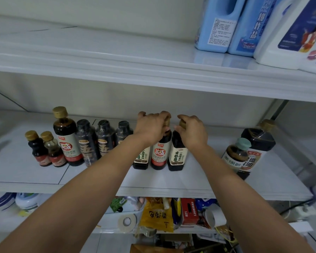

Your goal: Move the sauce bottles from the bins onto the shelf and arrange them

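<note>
"LIGHTERS" and "821" on red box [190,210]; "减" on red-labelled bottle [160,152]; "有机" on cream-labelled bottle [177,155].

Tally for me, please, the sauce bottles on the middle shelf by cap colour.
Dark sauce bottles with gold caps: 6
Dark sauce bottles with black wrapped caps: 3
Dark sauce bottle with mint-green cap: 1
Cream-labelled dark bottle, cap hidden by left hand: 1
Total: 11

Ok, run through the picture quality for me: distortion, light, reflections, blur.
Head view: the wide-angle lens bows the upper shelf edge and tilts the blue jugs; light is soft and even, jugs faintly mirrored on that shelf; left hand on the red-label bottle and right hand on the cream-label bottle look slightly soft.
</note>
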